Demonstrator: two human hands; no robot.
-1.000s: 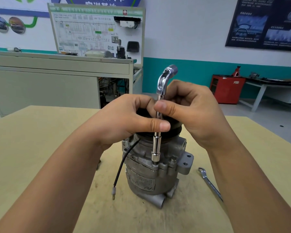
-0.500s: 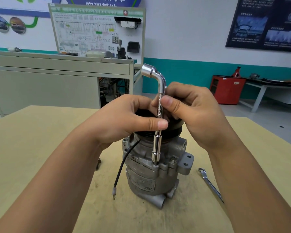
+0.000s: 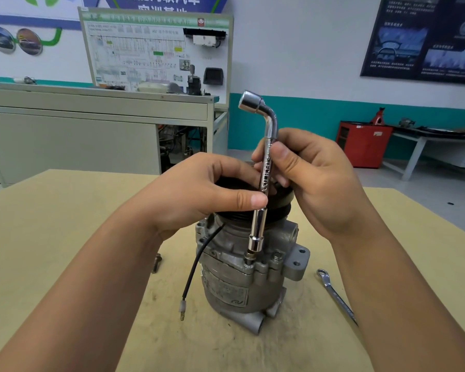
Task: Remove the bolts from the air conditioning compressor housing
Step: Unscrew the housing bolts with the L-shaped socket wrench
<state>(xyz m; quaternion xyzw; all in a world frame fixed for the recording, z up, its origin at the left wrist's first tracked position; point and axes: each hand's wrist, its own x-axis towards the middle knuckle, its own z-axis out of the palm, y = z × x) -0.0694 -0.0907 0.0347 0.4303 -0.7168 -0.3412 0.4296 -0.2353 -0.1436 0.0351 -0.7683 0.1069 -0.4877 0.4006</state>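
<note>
White wall (image 3: 293,49) over teal band (image 3: 306,122) — grey cabinet (image 3: 91,130), red cabinet (image 3: 363,146), dark poster (image 3: 427,36), wiring board (image 3: 156,49).

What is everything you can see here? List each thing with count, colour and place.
compressor: one, grey, upright mid-table
housing bolts: two visible, grey, front flange
L-shaped socket wrench: one, chrome, upright, lower socket on one bolt
loose bolt: one, dull metal, table, left of compressor
wire: one, black, hanging down compressor's left
spanner: one, silver, table, right of compressor
table: one, tan, under all
cabinet: one, red, back right
left hand: one, pinches wrench shaft
right hand: one, grips wrench shaft higher
</note>
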